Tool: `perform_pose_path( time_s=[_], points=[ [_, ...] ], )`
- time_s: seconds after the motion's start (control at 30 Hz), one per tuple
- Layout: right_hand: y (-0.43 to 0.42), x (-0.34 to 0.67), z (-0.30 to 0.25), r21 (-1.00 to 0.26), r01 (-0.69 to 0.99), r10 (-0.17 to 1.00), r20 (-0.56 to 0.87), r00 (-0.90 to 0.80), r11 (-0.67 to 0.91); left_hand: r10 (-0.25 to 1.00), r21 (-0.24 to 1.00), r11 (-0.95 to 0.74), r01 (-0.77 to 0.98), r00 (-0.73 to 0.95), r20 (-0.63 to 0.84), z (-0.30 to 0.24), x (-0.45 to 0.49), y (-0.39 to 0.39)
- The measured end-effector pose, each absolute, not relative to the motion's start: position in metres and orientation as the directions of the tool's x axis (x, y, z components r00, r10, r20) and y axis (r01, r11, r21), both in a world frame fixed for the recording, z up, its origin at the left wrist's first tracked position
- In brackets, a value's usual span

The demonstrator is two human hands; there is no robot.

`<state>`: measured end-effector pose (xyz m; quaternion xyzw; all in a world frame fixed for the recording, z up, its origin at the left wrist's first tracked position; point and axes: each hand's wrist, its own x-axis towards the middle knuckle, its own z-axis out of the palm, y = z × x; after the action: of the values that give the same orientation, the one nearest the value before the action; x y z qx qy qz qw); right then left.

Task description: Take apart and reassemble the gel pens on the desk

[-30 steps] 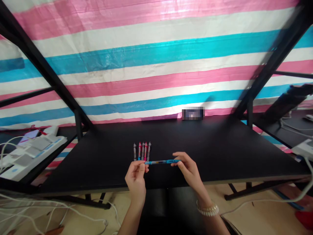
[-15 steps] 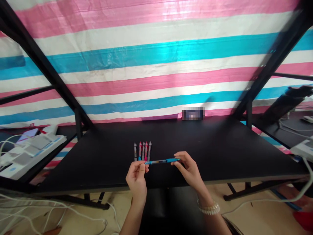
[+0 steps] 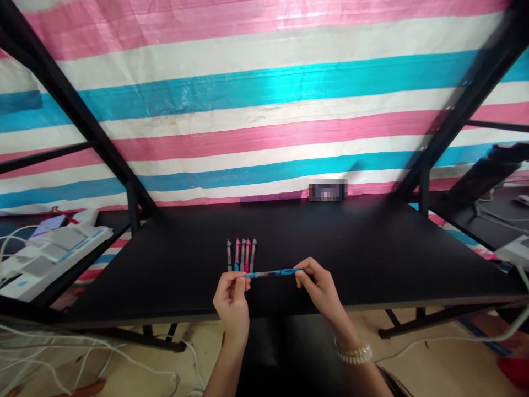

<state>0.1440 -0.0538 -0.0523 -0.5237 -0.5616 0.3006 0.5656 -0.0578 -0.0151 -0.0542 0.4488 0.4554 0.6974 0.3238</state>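
A blue pen [image 3: 270, 273] with a clear middle section is stretched level between my two hands, above the front part of the black table. My left hand [image 3: 232, 295] pinches its left end between thumb and fingers. At the other end, my right hand [image 3: 317, 285] has thumb and fingertips closed on the pen's tip. Just beyond my left hand, several pens [image 3: 242, 253] lie side by side in a row, pointing away from me; they have grey, red, pink and blue parts. My left fingers hide their near ends.
The black table [image 3: 355, 248] runs wide in front of me. A pixelated box-like object [image 3: 328, 191] stands at its back edge, by a striped sheet [image 3: 264, 132]. To the left are white power strips [image 3: 61, 259] with cables; black frame posts [image 3: 454, 116] rise on both sides.
My right thumb and fingers have closed in on the right end of the pen, which has turned slightly so its clip shows. My left hand has stayed in place.
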Motion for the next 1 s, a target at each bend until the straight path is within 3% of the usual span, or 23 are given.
perform_pose_path(
  time_s=[0.43, 1.0],
  points=[
    [-0.0550, 0.1450, -0.0457, -0.917, 0.272, 0.936, 0.332, 0.118, 0.291, 0.822, 0.912, -0.409, 0.011, -0.430, 0.374, -0.0611, -0.0569, -0.0172],
    [-0.0537, 0.1472, -0.0453, -0.925, 0.257, 0.933, 0.326, 0.154, 0.281, 0.869, 0.922, -0.373, -0.106, -0.387, 0.308, -0.0543, -0.0494, -0.0155]
  ],
)
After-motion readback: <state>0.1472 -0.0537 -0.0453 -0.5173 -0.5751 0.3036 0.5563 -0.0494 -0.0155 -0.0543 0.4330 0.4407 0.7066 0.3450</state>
